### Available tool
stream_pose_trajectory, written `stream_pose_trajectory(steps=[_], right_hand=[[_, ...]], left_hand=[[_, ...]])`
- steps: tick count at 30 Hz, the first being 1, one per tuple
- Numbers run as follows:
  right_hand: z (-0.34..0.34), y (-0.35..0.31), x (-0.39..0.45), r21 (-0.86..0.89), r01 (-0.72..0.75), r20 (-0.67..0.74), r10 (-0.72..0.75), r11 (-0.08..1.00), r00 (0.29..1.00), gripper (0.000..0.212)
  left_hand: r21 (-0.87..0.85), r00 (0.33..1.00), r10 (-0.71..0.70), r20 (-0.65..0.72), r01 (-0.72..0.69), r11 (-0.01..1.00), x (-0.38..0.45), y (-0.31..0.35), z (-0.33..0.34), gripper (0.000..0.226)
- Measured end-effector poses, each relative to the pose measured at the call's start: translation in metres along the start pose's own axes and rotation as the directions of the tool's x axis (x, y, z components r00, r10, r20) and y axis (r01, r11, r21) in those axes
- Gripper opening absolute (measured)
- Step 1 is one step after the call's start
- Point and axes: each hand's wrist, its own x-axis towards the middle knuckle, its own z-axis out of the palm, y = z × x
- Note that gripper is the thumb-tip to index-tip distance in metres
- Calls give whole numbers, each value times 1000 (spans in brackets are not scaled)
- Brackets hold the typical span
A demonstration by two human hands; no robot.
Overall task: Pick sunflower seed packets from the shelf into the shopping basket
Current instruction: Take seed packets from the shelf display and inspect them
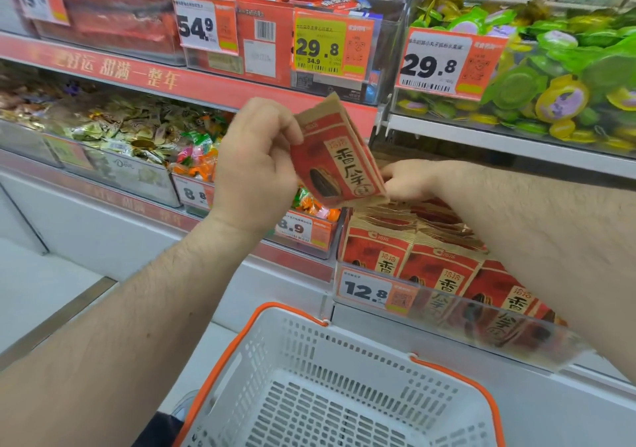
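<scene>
above white basket (344, 360), l hand (253, 168) grips seed pkts (339, 157); r hand (409, 180) unclear.

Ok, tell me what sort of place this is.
Most likely a supermarket snack aisle: shelves carry price tags such as the 12.8 tag, bins hold wrapped sweets, and a white shopping basket waits below.

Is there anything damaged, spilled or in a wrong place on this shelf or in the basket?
Nothing stands out. The seed packets stand in rows behind the 12.8 tag, none torn. The left hand holds packets upright; the basket shows no packets yet.
</scene>
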Motion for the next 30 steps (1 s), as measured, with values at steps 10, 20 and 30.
stream_pose_trajectory(steps=[10, 20, 30], right_hand=[[2, -42, -60, 222, 285, -757, -19, 933, 653, 19], [83, -86, -94, 770, 276, -379, 64, 575, 923, 15], [110, -71, -112, 926, 234, -267, 73, 296, 961, 34]], left_hand=[[72, 936, -271, 225, 262, 962, -12, -5, -31, 33], [-238, 528, -747, 404, 849, 472, -66, 17, -23, 43], [-295, 206, -736, 645, 955, 9, -86, 22, -33, 16]])
